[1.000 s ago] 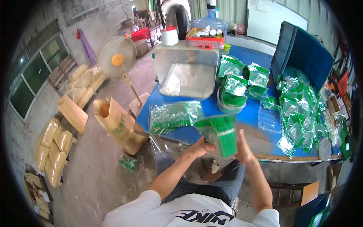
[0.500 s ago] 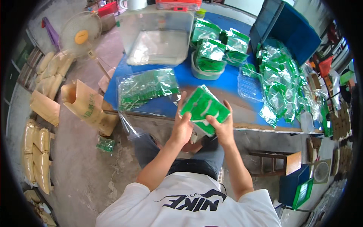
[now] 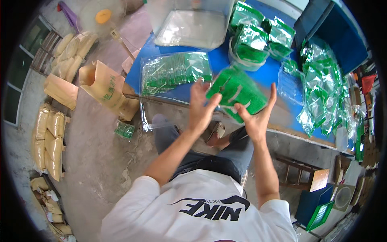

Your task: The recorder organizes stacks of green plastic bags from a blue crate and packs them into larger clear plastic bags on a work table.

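Between my hands, in front of the table edge, is a stack of green plastic packets (image 3: 238,92), tilted and slightly blurred. My left hand (image 3: 202,108) grips its left side, thumb on the top face and fingers behind. On the right side, my right hand (image 3: 256,121) has its thumb pressed on the near edge, with one finger stretched up past the corner; its other fingers are mostly hidden. Left of the stack, a large clear bag (image 3: 146,111) with a row of green packets (image 3: 177,70) inside lies on the table, its lower end hanging over the edge.
A tub (image 3: 246,64) of green packets stands on the blue table (image 3: 161,44). Clear plastic sheets (image 3: 191,28) lie behind. Loose packets (image 3: 322,84) spill from a blue crate (image 3: 342,32) on the right. A paper sack (image 3: 100,88) and a fan (image 3: 103,17) stand left.
The whole view has shifted, so the table sits higher and further right. Both hands still hold the stack; my right hand's finger now stretches further from it.
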The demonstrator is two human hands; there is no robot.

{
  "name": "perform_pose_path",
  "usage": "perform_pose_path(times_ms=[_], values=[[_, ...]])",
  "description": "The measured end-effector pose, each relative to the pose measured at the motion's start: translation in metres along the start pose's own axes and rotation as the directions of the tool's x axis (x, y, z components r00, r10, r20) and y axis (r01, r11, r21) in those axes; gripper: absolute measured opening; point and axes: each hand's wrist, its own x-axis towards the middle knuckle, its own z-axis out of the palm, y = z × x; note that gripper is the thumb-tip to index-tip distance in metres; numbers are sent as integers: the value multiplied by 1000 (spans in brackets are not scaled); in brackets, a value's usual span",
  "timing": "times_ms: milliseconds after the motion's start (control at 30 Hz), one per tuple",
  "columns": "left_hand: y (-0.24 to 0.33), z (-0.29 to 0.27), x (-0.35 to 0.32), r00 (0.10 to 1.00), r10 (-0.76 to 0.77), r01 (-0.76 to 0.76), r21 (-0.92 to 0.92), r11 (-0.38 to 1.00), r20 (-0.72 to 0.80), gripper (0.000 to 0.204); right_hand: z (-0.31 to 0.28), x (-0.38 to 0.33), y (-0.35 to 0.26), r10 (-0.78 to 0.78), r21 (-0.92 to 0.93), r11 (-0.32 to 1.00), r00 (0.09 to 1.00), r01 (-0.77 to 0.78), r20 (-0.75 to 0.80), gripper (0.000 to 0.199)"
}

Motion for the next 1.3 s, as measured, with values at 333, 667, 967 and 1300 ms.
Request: perform_pose_path(times_ms=[333, 667, 967, 1300], values=[[47, -150, -8, 875, -10, -482, 868, -116, 484, 74, -8, 7, 68, -156, -232, 964, 983, 130, -97, 119], [53, -121, 8, 805, 123, -588, 807, 49, 580, 12, -30, 19, 26, 160, 257, 959, 976, -119, -147, 101], [17, -41, 25, 937, -208, -115, 810, 575, 281, 12, -42, 17, 10, 364, 492, 404, 629, -771, 687, 76], [65, 14, 17, 838, 170, -543, 826, 152, 519, 20, -24, 68, 47, 492, 192, 502, 461, -843, 739, 51]])
